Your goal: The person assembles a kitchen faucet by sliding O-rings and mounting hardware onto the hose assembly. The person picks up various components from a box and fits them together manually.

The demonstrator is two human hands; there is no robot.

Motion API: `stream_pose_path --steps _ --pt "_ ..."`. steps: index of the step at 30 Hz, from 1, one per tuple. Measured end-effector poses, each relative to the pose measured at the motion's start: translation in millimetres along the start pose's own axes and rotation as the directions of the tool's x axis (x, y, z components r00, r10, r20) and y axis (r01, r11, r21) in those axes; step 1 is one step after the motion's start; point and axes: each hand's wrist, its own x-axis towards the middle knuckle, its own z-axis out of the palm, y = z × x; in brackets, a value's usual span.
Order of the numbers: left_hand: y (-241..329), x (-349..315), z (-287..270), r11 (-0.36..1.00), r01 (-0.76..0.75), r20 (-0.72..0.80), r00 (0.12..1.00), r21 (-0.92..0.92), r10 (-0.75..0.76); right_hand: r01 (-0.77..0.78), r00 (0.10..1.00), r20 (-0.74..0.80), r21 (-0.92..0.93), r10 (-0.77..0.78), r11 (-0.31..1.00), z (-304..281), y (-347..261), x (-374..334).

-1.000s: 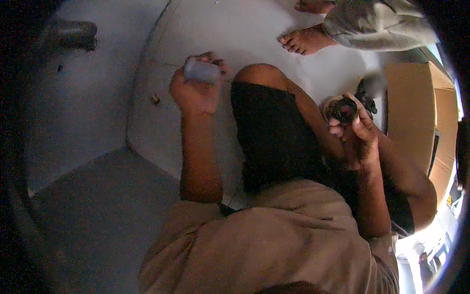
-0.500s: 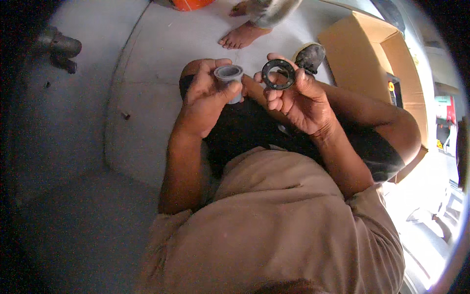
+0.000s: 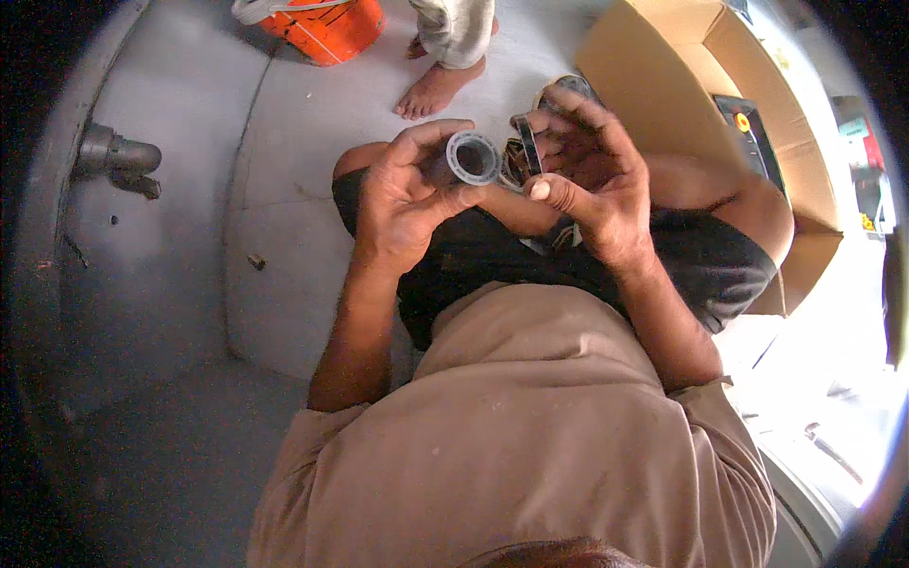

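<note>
My left hand [image 3: 407, 194] is closed around a short grey flanged pipe fitting [image 3: 474, 178]. The fitting's round open end faces up toward me, and its lower part is hidden by fingers and angle. A thin black ring [image 3: 527, 144] is held in my right hand [image 3: 597, 180] between thumb and fingers. It stands almost edge-on, just right of the fitting, with a small gap between them. Something dark and light-streaked shows between the two pieces, too unclear to name. Both hands are above my crossed legs.
A cardboard box [image 3: 653, 71] stands open at the far right, with a black flat item [image 3: 757, 151] in it. An orange bucket [image 3: 331, 33] and another person's bare foot [image 3: 440, 90] are ahead. At left, a dark pipe elbow [image 3: 118, 156] projects; a small scrap [image 3: 256, 261] lies on the floor.
The grey fitting has tilted so its opening faces me, and has shifted right. The black ring has turned from face-on to edge-on and moved closer to the fitting. The view has shifted, showing more bucket.
</note>
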Motion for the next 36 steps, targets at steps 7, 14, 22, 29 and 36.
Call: stream_pose_path --steps 7,14,22,29,36 --pt "-18 -10 29 0.979 -0.052 0.045 0.998 0.195 0.044 0.038 0.999 0.044 -0.543 -0.017 0.839 -6 -1 -17" --pt "-14 -10 39 0.857 -0.099 -0.059 0.987 0.505 0.149 -0.173 0.984 0.024 -0.031 0.174 0.984 -21 27 -7" --pt "-19 -5 37 0.636 -0.148 -0.021 0.968 0.758 0.251 -0.294 0.953 0.084 0.044 0.290 0.955 -36 44 3" --pt "-24 1 31 0.623 -0.149 0.045 0.983 0.768 0.181 -0.296 0.947 0.151 0.061 0.285 0.953 -35 55 12" --pt "-51 -1 12 0.949 0.106 -0.087 0.993 0.297 -0.084 -0.251 0.967 0.077 0.140 0.243 0.958 -39 62 8"
